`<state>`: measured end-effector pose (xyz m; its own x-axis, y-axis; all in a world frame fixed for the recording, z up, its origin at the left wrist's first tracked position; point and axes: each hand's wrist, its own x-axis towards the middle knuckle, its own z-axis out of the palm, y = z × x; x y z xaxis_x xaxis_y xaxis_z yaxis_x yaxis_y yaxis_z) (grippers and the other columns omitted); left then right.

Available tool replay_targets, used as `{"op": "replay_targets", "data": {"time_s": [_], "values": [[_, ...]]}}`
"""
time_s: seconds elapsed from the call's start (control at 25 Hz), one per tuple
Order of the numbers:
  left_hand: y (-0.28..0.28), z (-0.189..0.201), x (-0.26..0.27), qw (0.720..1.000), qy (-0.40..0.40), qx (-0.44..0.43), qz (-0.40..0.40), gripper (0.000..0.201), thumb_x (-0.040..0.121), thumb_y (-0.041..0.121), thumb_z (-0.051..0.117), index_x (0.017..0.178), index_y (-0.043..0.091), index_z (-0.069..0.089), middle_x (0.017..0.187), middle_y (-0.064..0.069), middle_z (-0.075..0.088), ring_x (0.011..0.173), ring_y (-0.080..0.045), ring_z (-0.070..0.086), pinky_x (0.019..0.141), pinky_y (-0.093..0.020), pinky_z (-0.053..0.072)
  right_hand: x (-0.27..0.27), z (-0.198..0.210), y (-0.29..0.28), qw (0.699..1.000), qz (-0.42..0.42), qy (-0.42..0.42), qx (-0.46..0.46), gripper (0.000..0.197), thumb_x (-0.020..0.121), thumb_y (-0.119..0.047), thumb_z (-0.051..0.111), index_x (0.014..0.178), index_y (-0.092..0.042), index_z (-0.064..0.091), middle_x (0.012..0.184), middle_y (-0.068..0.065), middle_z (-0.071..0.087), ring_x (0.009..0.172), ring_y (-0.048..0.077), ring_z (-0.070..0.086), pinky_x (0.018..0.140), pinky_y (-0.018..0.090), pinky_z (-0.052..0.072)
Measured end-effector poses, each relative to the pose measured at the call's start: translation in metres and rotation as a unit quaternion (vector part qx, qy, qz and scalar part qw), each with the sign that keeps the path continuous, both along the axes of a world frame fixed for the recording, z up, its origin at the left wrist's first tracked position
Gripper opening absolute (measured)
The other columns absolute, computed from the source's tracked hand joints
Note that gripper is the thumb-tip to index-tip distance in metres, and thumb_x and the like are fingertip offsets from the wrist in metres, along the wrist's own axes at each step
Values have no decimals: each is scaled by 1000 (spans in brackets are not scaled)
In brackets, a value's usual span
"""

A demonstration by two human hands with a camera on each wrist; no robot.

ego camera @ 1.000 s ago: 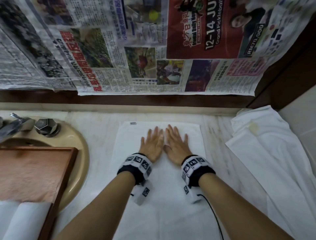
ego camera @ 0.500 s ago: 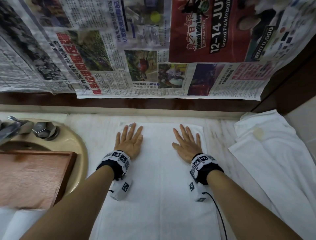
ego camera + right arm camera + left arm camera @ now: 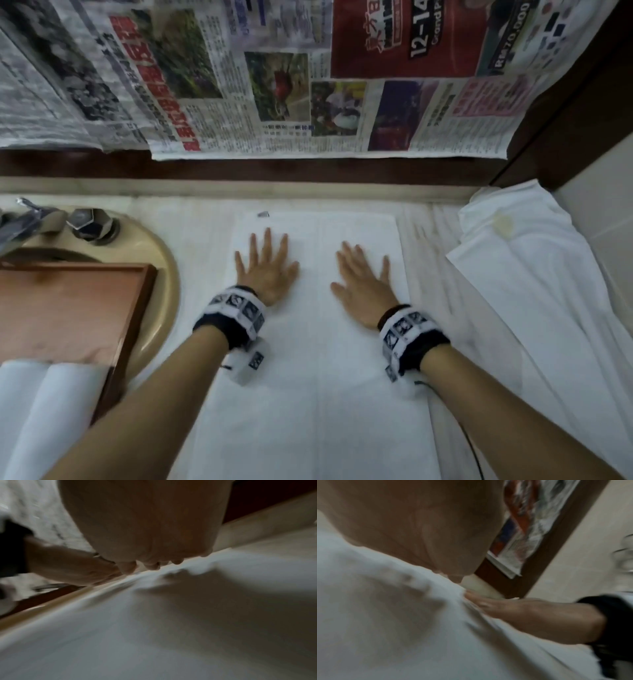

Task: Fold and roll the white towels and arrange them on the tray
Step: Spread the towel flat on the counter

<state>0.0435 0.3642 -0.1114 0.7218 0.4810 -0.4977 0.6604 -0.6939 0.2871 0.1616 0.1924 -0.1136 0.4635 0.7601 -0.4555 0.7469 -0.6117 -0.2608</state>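
Note:
A white towel (image 3: 318, 359) lies folded into a long strip on the marble counter, running from the back ledge toward me. My left hand (image 3: 265, 265) lies flat on its far left part, fingers spread. My right hand (image 3: 363, 279) presses flat on the far right part. Both palms face down and hold nothing. The wooden tray (image 3: 137, 308) sits over the sink at left, with rolled white towels (image 3: 44, 404) at its near end. In the left wrist view my left palm (image 3: 412, 524) hovers close over the towel (image 3: 385, 615), with the right hand (image 3: 530, 614) flat beyond it.
A crumpled white towel (image 3: 534, 291) is heaped at the right against the wall. A beige sink rim (image 3: 164, 274) and chrome tap (image 3: 92, 222) lie left. Newspaper (image 3: 274, 85) covers the wall behind the counter's back ledge.
My hands slid apart from the towel's middle toward its left and right edges, then drew slightly back toward me, staying flat on the cloth.

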Motion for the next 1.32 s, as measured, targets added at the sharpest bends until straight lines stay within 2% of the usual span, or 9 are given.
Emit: {"op": "replay_targets", "data": {"time_s": [0.16, 0.32, 0.4, 0.52, 0.56, 0.72, 0.92, 1.12, 1.32], "values": [[-81, -13, -67, 996, 8, -41, -85, 58, 102, 51, 10, 150, 37, -18, 154, 6, -35, 141, -18, -34, 115, -47, -20, -71, -19, -53, 999, 42, 6, -23, 63, 102, -49, 15, 152, -27, -17, 155, -9, -31, 142, 11, -30, 113, 58, -14], [-42, -11, -120, 988, 50, 12, 143, 60, 101, 51, 11, 152, 32, -16, 157, 2, -30, 144, -25, -27, 117, -53, -14, -33, -14, -105, 972, -216, -24, -91, 66, 100, -50, 11, 151, -21, -20, 156, -6, -31, 145, 19, -25, 113, 63, -10], [-72, -5, -125, 994, 25, 3, 105, 61, 103, 47, 13, 153, 28, -15, 157, 1, -29, 144, -26, -26, 117, -53, -12, -76, -4, -106, 987, -145, -32, -59, 67, 98, -52, 5, 150, -19, -20, 155, -6, -31, 145, 20, -24, 113, 61, -11], [-154, -9, -147, 995, -22, -46, -87, 57, 103, 47, 9, 152, 29, -15, 155, 6, -31, 144, -20, -28, 115, -47, -15, -172, -12, -117, 996, 90, 29, 11, 62, 100, -49, 6, 150, -25, -20, 152, -12, -33, 142, 12, -28, 115, 58, -11], [-159, -12, -163, 992, -22, -36, -117, 57, 101, 49, 4, 152, 31, -15, 154, 8, -32, 144, -19, -28, 115, -44, -16, -179, -13, -128, 995, 99, 24, 6, 60, 102, -46, 12, 151, -27, -18, 152, -13, -33, 143, 11, -28, 115, 59, -10], [-108, -14, -208, 997, 31, 12, 65, 59, 101, 47, 7, 153, 29, -15, 156, 8, -30, 145, -20, -25, 118, -49, -12, -135, -10, -159, 981, -173, -34, -81, 64, 102, -45, 13, 150, -20, -20, 154, -8, -32, 144, 18, -26, 112, 63, -13], [-183, -10, -202, 992, -37, -51, -106, 56, 104, 42, 9, 153, 26, -11, 157, 8, -25, 147, -17, -21, 117, -43, -12, -215, -9, -147, 1000, 26, 9, 2, 60, 104, -40, 17, 153, -21, -13, 148, -14, -33, 146, 13, -21, 115, 59, -8], [-138, -16, -253, 998, 13, 29, 59, 61, 101, 47, 7, 154, 22, -11, 159, 4, -23, 147, -20, -20, 117, -49, -12, -179, -7, -198, 973, -214, -32, -80, 64, 103, -43, 17, 152, -18, -15, 157, -5, -28, 146, 17, -21, 113, 61, -9], [-229, -27, -244, 988, -66, 11, -136, 69, 90, 55, -12, 152, 25, -17, 155, 7, -30, 145, -16, -26, 118, -45, -15, -278, -28, -183, 999, 24, -35, 29, 61, 101, -44, 11, 153, -23, -12, 154, -9, -28, 145, 14, -22, 115, 57, -9]]}}
